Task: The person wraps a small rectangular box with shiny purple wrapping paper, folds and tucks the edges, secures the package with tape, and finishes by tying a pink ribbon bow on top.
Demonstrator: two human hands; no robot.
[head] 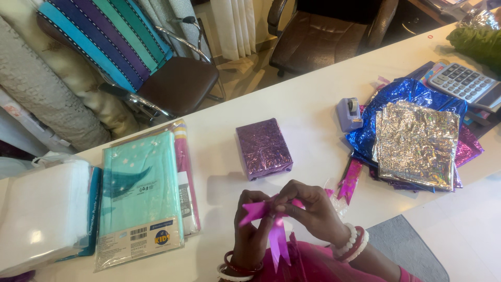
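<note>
Magenta glossy ribbon strip [271, 216], thin, light, floppy & slick: your left hand [249, 230] and right hand [313, 209] both pinch it above the white table [313, 104] edge, near purple foil-wrapped box [262, 148]. Best held at folds, probably.

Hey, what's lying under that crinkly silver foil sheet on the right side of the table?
Under the silver foil sheet lie a blue foil sheet and purple-pink foil, their edges sticking out. Their middles are covered, so anything else beneath cannot be seen.
</note>
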